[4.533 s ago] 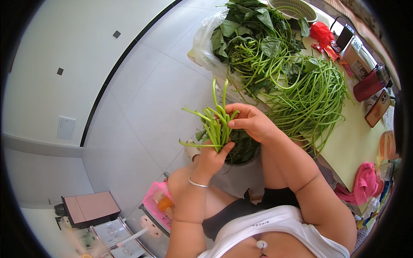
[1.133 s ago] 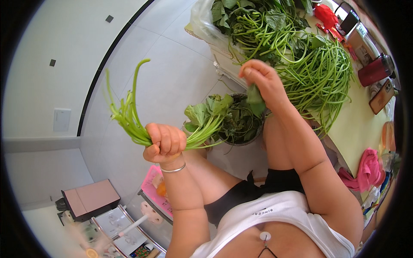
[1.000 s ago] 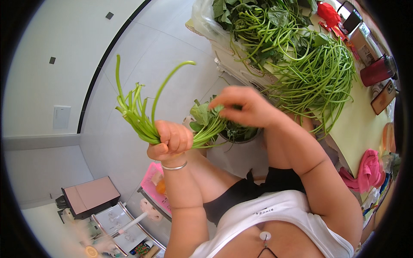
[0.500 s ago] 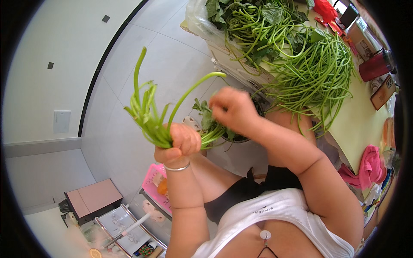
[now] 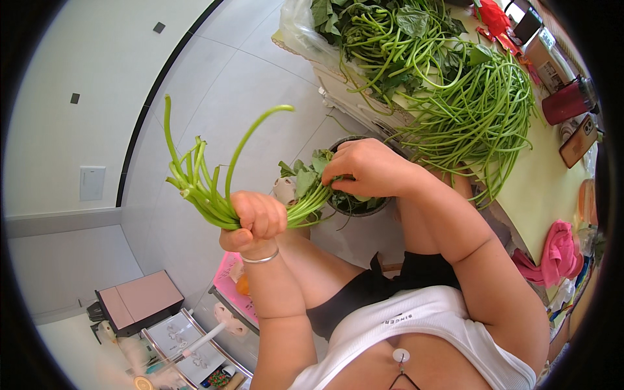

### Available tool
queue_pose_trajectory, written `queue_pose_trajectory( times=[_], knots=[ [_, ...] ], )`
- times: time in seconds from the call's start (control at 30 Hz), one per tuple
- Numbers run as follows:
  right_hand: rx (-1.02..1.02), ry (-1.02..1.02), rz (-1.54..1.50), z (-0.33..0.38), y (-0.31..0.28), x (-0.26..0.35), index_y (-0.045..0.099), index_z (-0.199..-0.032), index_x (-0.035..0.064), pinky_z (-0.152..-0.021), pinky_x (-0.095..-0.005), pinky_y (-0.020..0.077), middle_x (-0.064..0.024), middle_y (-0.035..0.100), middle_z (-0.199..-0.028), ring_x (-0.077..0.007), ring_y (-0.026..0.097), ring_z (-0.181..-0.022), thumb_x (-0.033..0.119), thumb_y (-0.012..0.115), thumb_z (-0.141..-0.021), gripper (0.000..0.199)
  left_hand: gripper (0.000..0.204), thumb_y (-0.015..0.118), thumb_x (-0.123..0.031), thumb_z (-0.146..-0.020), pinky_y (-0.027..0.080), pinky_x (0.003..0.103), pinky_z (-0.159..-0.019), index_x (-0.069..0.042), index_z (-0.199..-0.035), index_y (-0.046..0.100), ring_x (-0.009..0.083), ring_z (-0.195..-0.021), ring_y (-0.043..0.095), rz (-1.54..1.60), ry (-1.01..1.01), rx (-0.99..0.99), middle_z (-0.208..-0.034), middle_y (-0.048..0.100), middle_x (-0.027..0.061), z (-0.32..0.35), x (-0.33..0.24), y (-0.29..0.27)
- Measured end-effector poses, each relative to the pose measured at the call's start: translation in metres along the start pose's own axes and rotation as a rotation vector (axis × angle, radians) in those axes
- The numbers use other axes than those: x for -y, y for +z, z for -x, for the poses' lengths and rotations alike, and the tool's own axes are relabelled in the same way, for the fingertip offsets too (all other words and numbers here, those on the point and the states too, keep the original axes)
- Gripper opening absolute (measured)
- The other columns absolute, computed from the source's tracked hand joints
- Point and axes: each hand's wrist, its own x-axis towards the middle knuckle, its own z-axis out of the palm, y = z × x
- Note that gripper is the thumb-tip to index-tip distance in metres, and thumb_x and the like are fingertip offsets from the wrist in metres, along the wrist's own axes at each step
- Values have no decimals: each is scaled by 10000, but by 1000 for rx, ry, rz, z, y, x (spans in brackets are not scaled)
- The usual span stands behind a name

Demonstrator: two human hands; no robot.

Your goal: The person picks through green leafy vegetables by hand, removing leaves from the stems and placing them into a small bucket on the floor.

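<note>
My left hand (image 5: 257,216) is closed around a bunch of leafy green stems (image 5: 207,195), its cut ends fanning up to the left and one long stem arching above. The leafy ends (image 5: 305,179) stick out on the other side of the fist. There my right hand (image 5: 372,170) has its fingers curled on the leaves, partly hiding them. Beneath the right hand, a dark round bucket (image 5: 350,139) with loose leaves inside stands on the floor. A heap of long bare stems (image 5: 478,123) hangs over the table edge, beside a pile of uncut leafy stems (image 5: 396,42).
On the pale yellow table (image 5: 520,208) at the right are a dark red tumbler (image 5: 567,102), a phone (image 5: 578,141) and a pink cloth (image 5: 558,252). A clear plastic bag (image 5: 302,29) lies at its far corner. A pink basket (image 5: 226,273) sits at my left.
My left hand has shifted left and slightly down with the bunch. The right hand has come down onto the leafy ends, its fingers now at the leaves.
</note>
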Motion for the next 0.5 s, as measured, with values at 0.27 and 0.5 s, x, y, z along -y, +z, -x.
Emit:
queue_pose_trajectory(
  times=[0.27, 0.5],
  knots=[
    [-67, -21, 45, -5, 17, -2, 684, -863, 117, -662, -399, 498, -70, 657, -763, -283, 627, -757, 148, 689, -737, 130, 283, 620, -78, -837, 234, 232, -314, -101, -721, 362, 72, -323, 298, 4, 93, -63, -457, 367, -23, 1, -1, -2],
    [-208, 79, -70, -5, 13, 2, 670, -865, 92, -626, -403, 484, -108, 636, -726, -308, 614, -694, 134, 655, -737, 136, 277, 607, -83, -846, 219, 222, -314, -106, -734, 355, 59, -321, 284, 5, 134, -123, -457, 366, -27, 4, -4, -3]
  ],
)
